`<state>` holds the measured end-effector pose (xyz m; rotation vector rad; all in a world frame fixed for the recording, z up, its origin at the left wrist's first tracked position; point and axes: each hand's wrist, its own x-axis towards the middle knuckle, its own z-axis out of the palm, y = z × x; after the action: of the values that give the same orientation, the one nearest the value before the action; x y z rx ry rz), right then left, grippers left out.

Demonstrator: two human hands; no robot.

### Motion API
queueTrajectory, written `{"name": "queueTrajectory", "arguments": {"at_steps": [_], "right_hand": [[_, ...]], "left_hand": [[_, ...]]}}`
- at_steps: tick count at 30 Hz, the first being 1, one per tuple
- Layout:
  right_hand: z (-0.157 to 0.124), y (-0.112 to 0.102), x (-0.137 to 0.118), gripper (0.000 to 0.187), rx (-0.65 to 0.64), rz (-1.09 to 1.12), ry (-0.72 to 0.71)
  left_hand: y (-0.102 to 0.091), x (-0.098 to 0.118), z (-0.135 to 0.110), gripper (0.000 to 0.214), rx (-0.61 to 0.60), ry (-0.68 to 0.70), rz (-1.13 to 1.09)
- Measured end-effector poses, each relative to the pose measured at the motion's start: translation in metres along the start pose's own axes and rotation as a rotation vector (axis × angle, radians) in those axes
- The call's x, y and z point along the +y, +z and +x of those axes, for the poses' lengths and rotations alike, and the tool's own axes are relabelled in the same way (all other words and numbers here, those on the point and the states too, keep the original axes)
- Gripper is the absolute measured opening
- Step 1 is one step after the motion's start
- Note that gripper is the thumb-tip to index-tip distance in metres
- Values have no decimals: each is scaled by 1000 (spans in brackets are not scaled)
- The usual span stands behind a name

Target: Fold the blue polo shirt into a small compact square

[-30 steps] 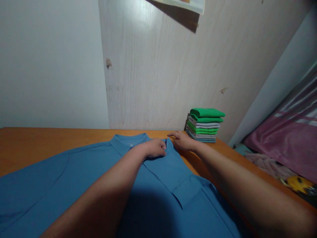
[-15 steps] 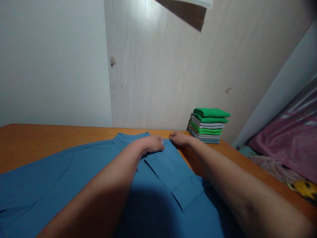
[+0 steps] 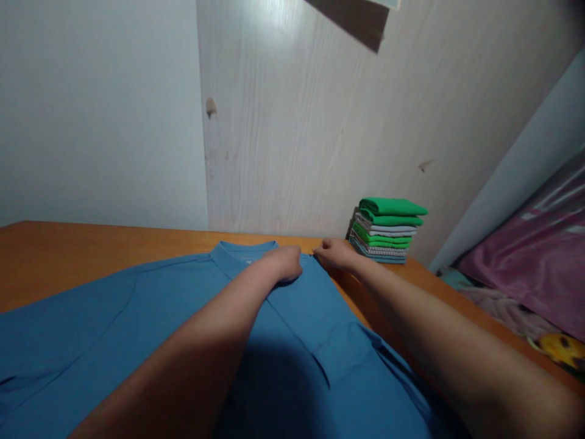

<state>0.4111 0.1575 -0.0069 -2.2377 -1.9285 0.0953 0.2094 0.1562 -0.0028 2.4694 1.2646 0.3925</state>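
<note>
A blue collared shirt (image 3: 173, 317) lies spread across the table, its collar toward the wall. Its right-hand sleeve is folded over onto the body, the cuff lying near the middle. My left hand (image 3: 287, 263) is closed on the shirt just right of the collar, fingertips partly hidden. At the shirt's upper right corner, my right hand (image 3: 336, 253) pinches the folded edge of the fabric. My two hands are a short gap apart. Shadow from above darkens the lower middle of the shirt.
On the table's (image 3: 82, 250) far right stands a stack of folded clothes (image 3: 388, 225), green, grey and checked. A pale wood-grain wall (image 3: 292, 134) rises behind. Pink shiny fabric (image 3: 534, 262) and a yellow item (image 3: 562, 350) are beyond the right edge.
Both hands stay near the collar and the folded corner, with only slight shifts. The sleeve fold at the lower right has moved a little, and the camera view has shifted slightly.
</note>
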Motion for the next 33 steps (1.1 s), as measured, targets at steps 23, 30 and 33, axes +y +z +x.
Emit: {"name": "queueTrajectory", "arguments": {"at_steps": [23, 30, 33], "right_hand": [[-201, -38, 78, 27, -344, 300, -205], [-202, -44, 94, 15, -274, 377, -187], [-192, -53, 70, 23, -120, 432, -223]], "left_hand": [[43, 25, -7, 35, -59, 443, -8], [50, 21, -11, 66, -143, 377, 74], [48, 23, -13, 74, -142, 370, 101]]}}
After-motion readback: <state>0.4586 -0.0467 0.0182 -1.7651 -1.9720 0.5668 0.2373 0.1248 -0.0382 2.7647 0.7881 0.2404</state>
